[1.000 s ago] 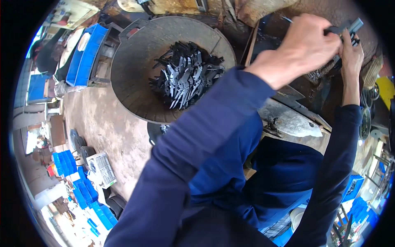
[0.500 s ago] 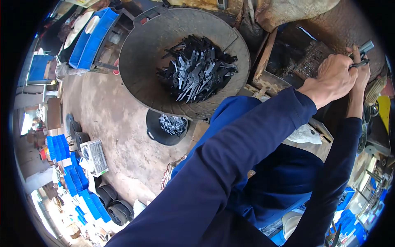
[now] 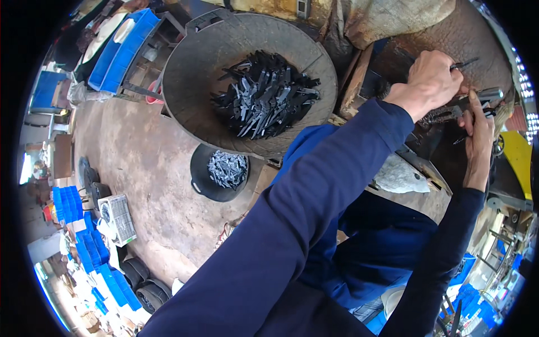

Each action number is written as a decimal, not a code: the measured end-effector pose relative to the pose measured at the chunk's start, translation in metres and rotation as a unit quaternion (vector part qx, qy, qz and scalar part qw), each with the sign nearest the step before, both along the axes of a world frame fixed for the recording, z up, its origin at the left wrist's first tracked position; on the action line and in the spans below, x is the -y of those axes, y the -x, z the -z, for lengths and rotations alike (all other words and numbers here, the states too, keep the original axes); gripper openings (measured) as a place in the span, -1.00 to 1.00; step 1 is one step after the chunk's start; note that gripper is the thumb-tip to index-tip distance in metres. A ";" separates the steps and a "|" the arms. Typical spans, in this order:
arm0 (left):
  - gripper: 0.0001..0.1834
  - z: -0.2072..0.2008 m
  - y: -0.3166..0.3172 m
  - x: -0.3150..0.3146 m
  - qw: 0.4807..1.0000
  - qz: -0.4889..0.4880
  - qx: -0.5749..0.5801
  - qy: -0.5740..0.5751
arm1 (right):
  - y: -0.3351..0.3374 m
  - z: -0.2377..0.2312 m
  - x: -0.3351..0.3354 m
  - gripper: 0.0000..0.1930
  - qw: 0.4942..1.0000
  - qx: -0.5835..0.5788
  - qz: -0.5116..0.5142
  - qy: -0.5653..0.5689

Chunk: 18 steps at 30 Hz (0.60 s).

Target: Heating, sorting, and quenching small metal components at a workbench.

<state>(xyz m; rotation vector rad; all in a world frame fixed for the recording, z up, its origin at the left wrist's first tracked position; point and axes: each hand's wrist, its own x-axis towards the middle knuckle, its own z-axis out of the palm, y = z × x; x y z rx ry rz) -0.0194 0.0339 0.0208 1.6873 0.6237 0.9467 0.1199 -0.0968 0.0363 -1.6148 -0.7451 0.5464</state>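
My left hand (image 3: 429,80) is closed, its fingers pinching a thin dark metal piece (image 3: 464,63) whose pointed end sticks out to the right. Just below and to its right, my right hand (image 3: 477,132) is wrapped round a tool with a silvery cylindrical metal end (image 3: 489,94); its exact kind is not clear. The hands are slightly apart, above a dark, wet-looking wooden-sided box (image 3: 359,78). To the left, a wide shallow metal pan (image 3: 191,84) bears a heap of dark, slender pointed metal pieces (image 3: 264,95).
Below the pan, a black bucket (image 3: 200,168) on the floor holds small shiny metal pieces (image 3: 228,169). A whitish cloth (image 3: 401,175) lies near my knees. Blue bins (image 3: 123,50) stand at the far left, with more blue trays (image 3: 92,247) at the lower left. Something yellow (image 3: 515,163) is at the right.
The hands were close together at the silvery tool; now my left hand has moved left and up with the dark metal piece, while my right hand has come down and slightly left.
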 end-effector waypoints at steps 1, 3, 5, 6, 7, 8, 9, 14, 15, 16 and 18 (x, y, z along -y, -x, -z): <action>-0.70 0.001 0.000 -0.002 0.999 -0.011 0.000 -0.030 | 0.012 -0.001 0.007 -0.73 1.000 0.011 0.014 0.011; -0.69 0.003 -0.004 -0.003 0.998 -0.007 -0.010 -0.054 | 0.031 -0.010 0.026 -0.74 0.998 0.040 0.001 0.041; -0.68 0.007 -0.007 -0.004 0.997 0.010 -0.025 -0.078 | 0.045 -0.015 0.049 -0.74 0.994 0.056 -0.024 0.093; -0.67 0.009 -0.007 -0.006 0.993 0.008 -0.032 -0.111 | 0.051 -0.013 0.057 -0.74 0.992 0.054 -0.031 0.113; -0.66 0.012 -0.008 -0.006 0.994 0.028 -0.030 -0.099 | 0.057 -0.010 0.066 -0.74 0.989 0.069 -0.031 0.123; -0.65 0.014 -0.008 -0.007 0.994 0.045 -0.034 -0.092 | 0.061 -0.006 0.073 -0.73 0.988 0.087 -0.059 0.111; -0.64 0.016 -0.007 -0.008 0.993 0.056 -0.039 -0.098 | 0.067 -0.001 0.081 -0.71 0.987 0.080 -0.074 0.121; -0.60 0.024 -0.006 -0.009 0.985 0.079 -0.095 -0.121 | 0.086 0.024 0.108 -0.60 0.942 0.265 -0.176 0.108; -0.59 0.025 -0.006 -0.010 0.980 0.081 -0.111 -0.147 | 0.091 0.028 0.112 -0.61 0.933 0.289 -0.182 0.112; -0.60 0.026 -0.005 -0.011 0.976 0.087 -0.137 -0.146 | 0.095 0.032 0.115 -0.62 0.924 0.307 -0.185 0.130; -0.61 0.029 -0.003 -0.013 0.963 0.097 -0.194 -0.159 | 0.102 0.036 0.124 -0.62 0.904 0.326 -0.205 0.188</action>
